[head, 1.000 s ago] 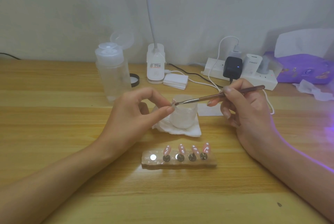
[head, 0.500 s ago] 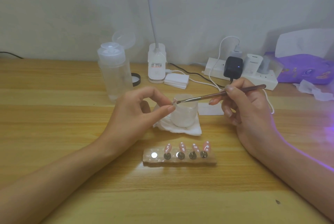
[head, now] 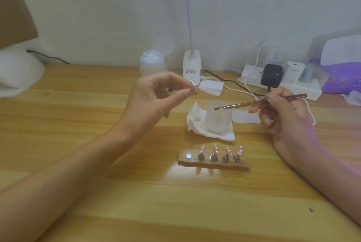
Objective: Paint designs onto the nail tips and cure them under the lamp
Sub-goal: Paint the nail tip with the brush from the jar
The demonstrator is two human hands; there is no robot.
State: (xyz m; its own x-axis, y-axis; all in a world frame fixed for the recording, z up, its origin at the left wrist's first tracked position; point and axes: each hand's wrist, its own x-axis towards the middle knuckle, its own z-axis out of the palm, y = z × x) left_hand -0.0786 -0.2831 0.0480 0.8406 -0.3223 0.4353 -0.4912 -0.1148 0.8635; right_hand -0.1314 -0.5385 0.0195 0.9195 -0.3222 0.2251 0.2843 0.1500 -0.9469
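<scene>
My left hand (head: 156,99) pinches a small pink nail tip (head: 193,85) with white dots between thumb and forefinger, raised above the table. My right hand (head: 283,116) grips a thin brown nail brush (head: 259,103), its bristle end hovering over a small frosted cup (head: 218,119) that stands on a white tissue (head: 197,124). A wooden holder (head: 213,161) near me carries several pink dotted nail tips (head: 239,151) on metal stands; its leftmost magnet (head: 188,156) is bare.
A clear pump bottle (head: 152,62), a white lamp base (head: 192,68) with its neck rising, white pads (head: 212,87), a power strip (head: 281,83) with chargers and cables, and a purple bag (head: 343,79) line the back of the wooden table (head: 78,124).
My left hand lifted the nail tip up and to the left, away from the brush. The brush tip now hangs over the cup. The camera view shifted.
</scene>
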